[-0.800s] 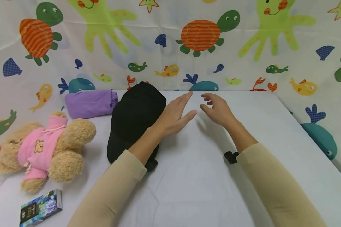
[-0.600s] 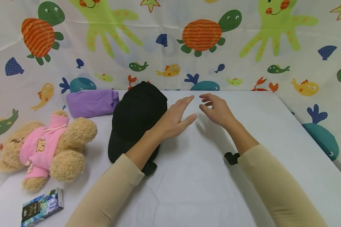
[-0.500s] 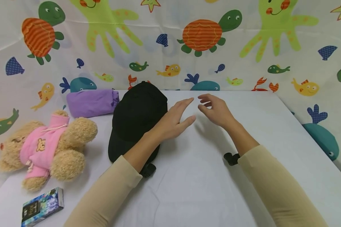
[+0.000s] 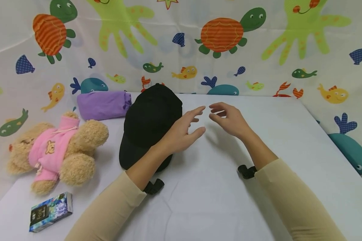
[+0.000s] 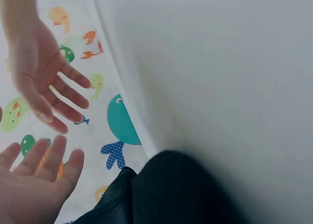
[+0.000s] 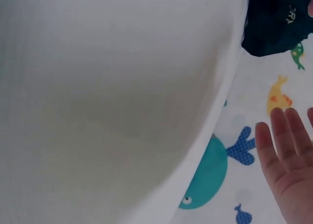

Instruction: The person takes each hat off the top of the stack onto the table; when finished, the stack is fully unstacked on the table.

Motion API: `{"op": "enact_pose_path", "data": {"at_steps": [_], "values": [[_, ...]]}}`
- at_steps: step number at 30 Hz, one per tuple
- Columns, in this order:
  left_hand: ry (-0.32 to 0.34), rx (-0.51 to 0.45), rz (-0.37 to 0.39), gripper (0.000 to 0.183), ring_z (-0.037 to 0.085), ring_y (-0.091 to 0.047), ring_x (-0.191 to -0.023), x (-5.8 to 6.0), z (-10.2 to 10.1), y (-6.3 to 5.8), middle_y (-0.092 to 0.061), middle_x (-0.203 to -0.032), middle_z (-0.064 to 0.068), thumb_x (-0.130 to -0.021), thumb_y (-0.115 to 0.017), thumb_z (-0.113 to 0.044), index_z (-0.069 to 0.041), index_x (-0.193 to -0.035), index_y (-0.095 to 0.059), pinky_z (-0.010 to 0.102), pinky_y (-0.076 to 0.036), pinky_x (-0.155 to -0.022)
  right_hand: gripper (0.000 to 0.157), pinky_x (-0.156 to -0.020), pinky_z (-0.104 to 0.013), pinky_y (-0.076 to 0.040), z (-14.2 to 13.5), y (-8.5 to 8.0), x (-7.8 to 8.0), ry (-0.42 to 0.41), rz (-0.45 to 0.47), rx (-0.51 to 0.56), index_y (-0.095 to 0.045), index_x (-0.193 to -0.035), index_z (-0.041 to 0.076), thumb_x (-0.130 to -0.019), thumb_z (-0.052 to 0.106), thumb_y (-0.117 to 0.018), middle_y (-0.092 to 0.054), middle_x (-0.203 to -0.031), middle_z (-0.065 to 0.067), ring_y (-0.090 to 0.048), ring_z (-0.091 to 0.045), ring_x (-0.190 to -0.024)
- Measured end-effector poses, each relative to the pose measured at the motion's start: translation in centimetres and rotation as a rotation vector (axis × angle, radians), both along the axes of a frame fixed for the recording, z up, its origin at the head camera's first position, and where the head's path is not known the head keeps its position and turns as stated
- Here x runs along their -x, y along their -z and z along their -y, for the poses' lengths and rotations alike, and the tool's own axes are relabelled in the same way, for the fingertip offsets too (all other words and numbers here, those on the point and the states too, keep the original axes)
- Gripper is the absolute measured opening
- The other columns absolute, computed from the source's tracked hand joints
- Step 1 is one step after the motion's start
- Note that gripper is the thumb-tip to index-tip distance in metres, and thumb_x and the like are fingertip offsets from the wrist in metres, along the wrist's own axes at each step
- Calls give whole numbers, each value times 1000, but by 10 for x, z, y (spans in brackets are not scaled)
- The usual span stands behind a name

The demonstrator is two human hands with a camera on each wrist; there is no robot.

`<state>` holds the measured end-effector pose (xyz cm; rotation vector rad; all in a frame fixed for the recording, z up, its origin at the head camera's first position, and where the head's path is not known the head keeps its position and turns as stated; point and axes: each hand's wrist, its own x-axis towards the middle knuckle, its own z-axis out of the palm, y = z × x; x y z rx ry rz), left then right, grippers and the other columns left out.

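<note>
In the head view my left hand [image 4: 181, 132] hovers over the white table just right of a black baseball cap [image 4: 152, 117], fingers loosely extended and holding nothing. Facing it from the right is my right hand [image 4: 229, 118], its fingers relaxed and slightly bent, with nothing in its grasp. A small gap separates the two sets of fingertips. The left wrist view shows both hands apart, with the dark cap [image 5: 171, 190] at the bottom edge. Part of the cap [image 6: 274, 23] with light lettering appears at the top right of the right wrist view.
A teddy bear in a pink hoodie [image 4: 52, 150] lies on the left of the table [image 4: 211, 207]. Behind it sits a purple cloth bundle [image 4: 104, 104], and nearer me a small blue patterned box [image 4: 51, 211]. A sea-animal curtain [image 4: 187, 43] hangs behind the table.
Both hands have drifted slightly lower, and their fingertips are closer together. The head view has shifted, so the scene sits a little further right. The cap, bear, bundle and box stay in place.
</note>
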<state>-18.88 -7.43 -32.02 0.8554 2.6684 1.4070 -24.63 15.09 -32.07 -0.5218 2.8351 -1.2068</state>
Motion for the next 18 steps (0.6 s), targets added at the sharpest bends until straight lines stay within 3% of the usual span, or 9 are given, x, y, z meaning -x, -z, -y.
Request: {"op": "enact_pose_path", "data": {"at_steps": [3,8,14,18], "values": [[-4,-50,26,55,20,-63,-127,-6,6,-1,-62,-143,3,-105,-56,-28,-23,-158,-41,49,-51,-109,48,-104,-57,-52,1,0,-1,-4,13,31,-57,-145,13,-102,33,-62,-63,-141,-13,-61,-36,-128],[-38,-103,48,42,17,-71,-110,-18,24,-7,-73,-121,3,-105,-57,-21,-19,-147,-56,39,-57,-98,46,-102,-54,-53,12,-1,-1,-31,32,70,-60,-142,13,-101,33,-63,-65,-139,-10,-62,-33,-126],[-75,-157,65,36,18,-73,-104,-27,43,-7,-74,-116,4,-104,-60,-19,-17,-141,-61,34,-59,-92,43,-102,-51,-54,23,1,-2,-59,73,105,-61,-140,13,-101,30,-65,-66,-138,-9,-63,-31,-124],[-100,-218,68,34,26,-73,-103,-30,56,-4,-74,-113,5,-104,-63,-19,-16,-138,-63,28,-58,-89,42,-103,-51,-54,29,2,-3,-74,88,131,-63,-138,13,-100,29,-65,-66,-138,-8,-63,-29,-124]]}}
